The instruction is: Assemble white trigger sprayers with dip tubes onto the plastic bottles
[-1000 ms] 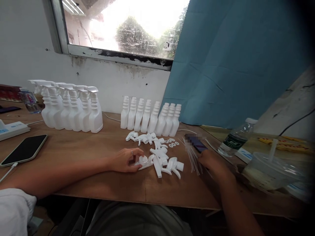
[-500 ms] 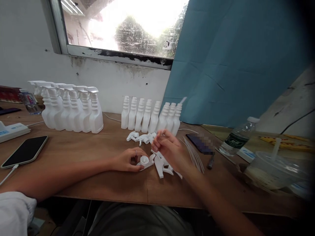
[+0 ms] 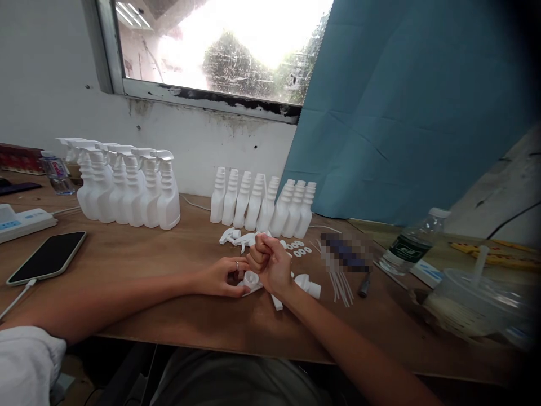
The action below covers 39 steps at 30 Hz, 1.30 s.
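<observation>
My left hand (image 3: 228, 276) rests on the brown table with its fingers round a white spray head (image 3: 252, 280), whose round collar faces up. Just right of it and higher, my right hand (image 3: 270, 262) is closed, fingers curled and pressed together; a thin white tube (image 3: 265, 194) seems to stand up from it, in front of the bottles. More white spray heads (image 3: 230, 235) lie behind my hands, and another white piece (image 3: 307, 286) is to the right of my right wrist. Several small white rings (image 3: 300, 248) lie behind that.
Capped spray bottles (image 3: 169, 197) stand at the left, open white bottles (image 3: 255, 203) at the back middle. A phone (image 3: 48, 256) lies far left. Thin white tubes (image 3: 340, 286), a water bottle (image 3: 409, 245) and a plastic cup (image 3: 462, 299) are at the right.
My right hand has turned and moved slightly left, its fingers now curled tighter. The tube has shifted left, and the rings have come into view. My left hand still holds the spray head.
</observation>
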### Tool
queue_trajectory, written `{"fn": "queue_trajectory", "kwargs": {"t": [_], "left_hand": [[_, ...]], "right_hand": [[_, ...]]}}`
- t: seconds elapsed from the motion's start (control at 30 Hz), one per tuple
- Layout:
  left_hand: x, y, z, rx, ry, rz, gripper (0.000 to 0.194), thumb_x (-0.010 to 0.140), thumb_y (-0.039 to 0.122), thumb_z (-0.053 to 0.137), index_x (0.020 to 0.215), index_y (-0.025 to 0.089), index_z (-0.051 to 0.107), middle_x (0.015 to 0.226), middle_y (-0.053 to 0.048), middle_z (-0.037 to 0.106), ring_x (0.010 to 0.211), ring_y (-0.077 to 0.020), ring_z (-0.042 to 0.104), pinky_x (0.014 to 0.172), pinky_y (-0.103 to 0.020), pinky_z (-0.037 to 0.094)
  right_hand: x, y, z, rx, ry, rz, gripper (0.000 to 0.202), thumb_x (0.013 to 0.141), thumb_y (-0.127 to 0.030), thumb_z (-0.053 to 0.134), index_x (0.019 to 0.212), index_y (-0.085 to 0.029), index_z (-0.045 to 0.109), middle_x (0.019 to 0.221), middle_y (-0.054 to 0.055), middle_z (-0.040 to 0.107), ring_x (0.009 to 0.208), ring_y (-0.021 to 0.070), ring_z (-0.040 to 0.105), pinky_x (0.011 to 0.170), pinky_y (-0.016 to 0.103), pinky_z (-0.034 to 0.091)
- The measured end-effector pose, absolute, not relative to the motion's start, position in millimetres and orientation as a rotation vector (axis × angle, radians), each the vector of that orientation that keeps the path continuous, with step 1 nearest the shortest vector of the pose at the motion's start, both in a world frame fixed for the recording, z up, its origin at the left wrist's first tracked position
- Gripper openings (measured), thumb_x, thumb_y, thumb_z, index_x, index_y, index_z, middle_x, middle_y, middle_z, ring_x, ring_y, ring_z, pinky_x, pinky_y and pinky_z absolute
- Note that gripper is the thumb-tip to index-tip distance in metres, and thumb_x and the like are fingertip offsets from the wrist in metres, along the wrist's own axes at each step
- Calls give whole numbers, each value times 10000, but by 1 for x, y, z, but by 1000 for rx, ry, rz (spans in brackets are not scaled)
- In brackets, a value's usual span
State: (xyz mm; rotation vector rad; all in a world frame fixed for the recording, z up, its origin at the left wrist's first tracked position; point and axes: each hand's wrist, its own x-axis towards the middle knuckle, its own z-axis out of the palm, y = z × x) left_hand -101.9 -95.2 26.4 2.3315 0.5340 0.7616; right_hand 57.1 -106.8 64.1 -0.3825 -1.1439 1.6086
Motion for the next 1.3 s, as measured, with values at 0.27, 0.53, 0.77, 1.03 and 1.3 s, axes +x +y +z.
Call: {"fn": "queue_trajectory", "kwargs": {"t": [0.27, 0.53, 0.77, 1.03, 1.3], "left_hand": [[-103, -90, 17, 2306, 504, 793, 277, 820, 341, 632, 945, 94, 650, 889, -57, 581, 696, -108, 474, 611, -212, 416], [-103, -89, 14, 2290, 547, 796, 285, 812, 390, 646, 839, 107, 628, 875, -53, 573, 728, -121, 495, 641, -226, 450], [-104, -88, 13, 2277, 524, 796, 267, 815, 368, 644, 821, 100, 638, 866, -44, 543, 671, -96, 460, 603, -215, 428], [-104, -87, 11, 2245, 516, 807, 258, 803, 355, 665, 799, 97, 664, 931, -68, 575, 731, -111, 508, 634, -213, 447], [-105, -95, 24, 2194, 490, 869, 302, 803, 283, 682, 1053, 117, 652, 1069, -114, 624, 964, -203, 601, 862, -312, 514]], "right_hand": [[52, -113, 63, -376, -1234, 1571, 456, 805, -421, 581, 543, -214, 270, 452, -99, 167, 398, 45, 100, 395, 209, 83], [46, -117, 57, -406, -1262, 1567, 488, 809, -453, 609, 534, -211, 286, 439, -103, 194, 371, 30, 126, 375, 192, 93], [43, -112, 59, -510, -1135, 1614, 499, 783, -466, 635, 523, -215, 290, 397, -117, 187, 333, 14, 87, 317, 165, 61], [33, -113, 53, -622, -1159, 1523, 457, 766, -465, 647, 530, -204, 356, 378, -114, 237, 310, 13, 130, 311, 169, 62], [73, -123, 74, -706, -1615, 1072, 287, 866, -469, 597, 932, -190, 598, 887, 48, 645, 817, 150, 625, 757, 296, 524]]}}
